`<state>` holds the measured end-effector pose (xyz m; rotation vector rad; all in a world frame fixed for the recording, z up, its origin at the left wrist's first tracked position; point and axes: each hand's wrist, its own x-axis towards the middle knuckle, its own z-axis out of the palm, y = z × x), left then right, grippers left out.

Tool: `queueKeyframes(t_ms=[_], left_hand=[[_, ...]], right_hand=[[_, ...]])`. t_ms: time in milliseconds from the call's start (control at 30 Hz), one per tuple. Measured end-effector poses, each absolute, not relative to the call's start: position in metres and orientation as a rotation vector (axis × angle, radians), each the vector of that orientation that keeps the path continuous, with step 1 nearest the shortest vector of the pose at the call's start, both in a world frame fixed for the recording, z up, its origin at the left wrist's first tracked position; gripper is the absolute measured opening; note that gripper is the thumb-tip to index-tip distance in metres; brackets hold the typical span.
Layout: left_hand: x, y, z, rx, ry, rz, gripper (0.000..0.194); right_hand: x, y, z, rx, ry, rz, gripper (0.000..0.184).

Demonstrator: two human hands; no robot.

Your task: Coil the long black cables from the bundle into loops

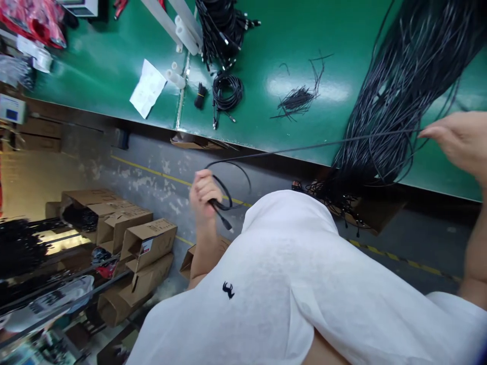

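My left hand (204, 192) is closed in a fist around a black cable (312, 147), in front of my white shirt and short of the table edge. A loop and a connector end of that cable hang out below the fist. From there the cable runs taut to the right, over the table's front edge. At the far right, my right hand (456, 142) pinches it between thumb and fingers. Beside that hand lies a large bundle of long black cables (395, 86), some drooping over the edge.
The green table (251, 111) holds a coiled cable (227, 93), a pile of short black ties (299, 100), a bunch of cables with plugs (222, 30), white rolls (186, 35) and a paper sheet (148, 88). Cardboard boxes (148, 238) stand on the lower left.
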<state>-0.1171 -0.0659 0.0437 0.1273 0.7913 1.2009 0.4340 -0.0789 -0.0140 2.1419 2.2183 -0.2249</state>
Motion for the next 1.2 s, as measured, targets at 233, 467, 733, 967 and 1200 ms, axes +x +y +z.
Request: queueKeyframes(t_ms=[233, 467, 733, 967, 1200], left_hand=[[-0.124, -0.066, 0.077, 0.209, 0.388, 1.387, 0.047], [-0.073, -0.060, 0.045, 0.311, 0.926, 0.912, 0.031], [-0.023, -0.075, 0.026, 0.627, 0.570, 0.271, 0.040], [-0.043, -0.079, 0.027, 0.319, 0.657, 0.495, 0.038], [-0.065, -0.069, 0.063, 0.263, 0.896, 0.869, 0.034]], right_hand=[[0.417, -0.063, -0.046, 2.000, 2.365, -0.377, 0.052], [0.269, -0.117, 0.035, 1.055, 3.030, -0.984, 0.048], [0.253, -0.045, 0.044, 1.820, 2.818, -1.465, 0.041], [0.279, -0.043, 0.013, 2.021, 2.653, -1.673, 0.046], [0.342, -0.060, -0.085, 2.056, 2.607, -1.270, 0.049]])
